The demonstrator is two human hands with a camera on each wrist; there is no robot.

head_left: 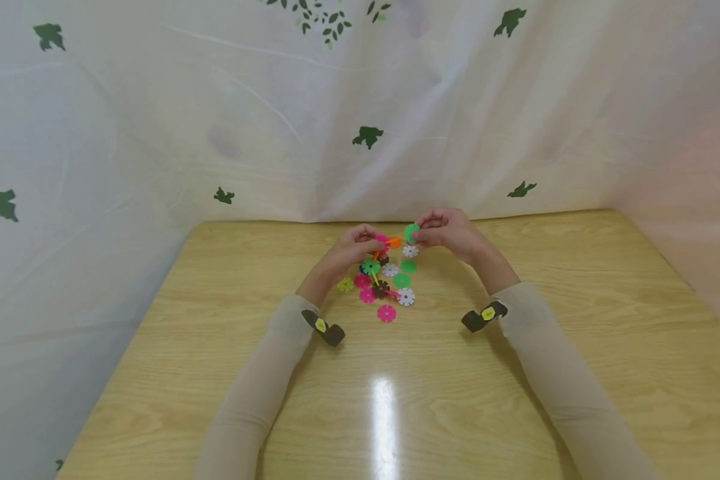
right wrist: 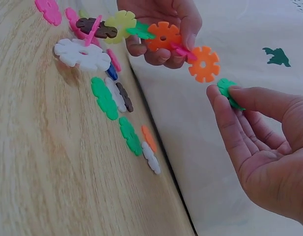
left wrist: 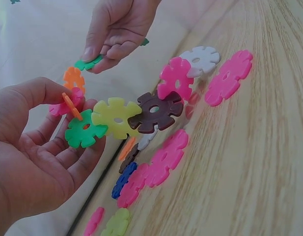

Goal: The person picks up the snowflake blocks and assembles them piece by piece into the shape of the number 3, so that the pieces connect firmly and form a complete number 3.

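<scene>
My left hand (head_left: 355,248) pinches a chain of flower-shaped, notched plastic discs near its far end. In the right wrist view the chain runs from an orange disc (right wrist: 204,64) through a pink disc (right wrist: 182,51), another orange disc (right wrist: 163,37), a green disc (right wrist: 140,30), a yellow disc (right wrist: 121,26) and a brown disc (right wrist: 85,24) to a pink and a white disc (right wrist: 82,55). Between thumb and forefinger, my right hand (head_left: 453,233) pinches a single green disc (right wrist: 228,92), its edge close to the chain's end orange disc.
Loose discs lie on the wooden table (head_left: 216,347) below the hands: green discs (right wrist: 104,98), a blue disc (left wrist: 124,180), a yellow one (head_left: 345,285) and a pink one (head_left: 387,313) among them. A pale curtain (head_left: 264,133) hangs behind the table's far edge.
</scene>
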